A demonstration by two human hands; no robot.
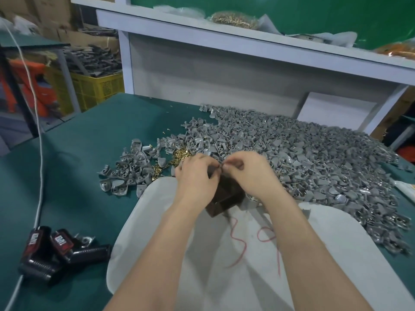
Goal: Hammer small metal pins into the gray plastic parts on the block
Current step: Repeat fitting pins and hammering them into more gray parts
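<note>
The left hand [197, 176] and right hand [244, 173] meet fingertip to fingertip just above the block [224, 198]; both are curled tight, neither spread; the left hand's thumb and fingers pinch a small gray part [211, 172], mostly hidden by the fingers; the right hand's thumb and forefinger pinch something thin at the part's edge, which looks like a pin [220, 168], though it is too small to be sure.

The block is dark brown and stands at the far edge of a white cloth [157, 221] on the green surface [89, 135]; the wrists cover its upper part; a red thread [238, 248] lies on the cloth between the forearms.

A wide heap of gray parts [303, 158] spreads from behind the hands to the right, with a smaller scatter to the left; a little heap of brass pins [179, 154] lies just beyond the left hand.

Near the left edge lie black tools with red labels [51, 250], and a white cord [39, 153] runs past them; a yellow crate [96, 86] stands beyond the surface; a white shelf [224, 34] rises at the back.
</note>
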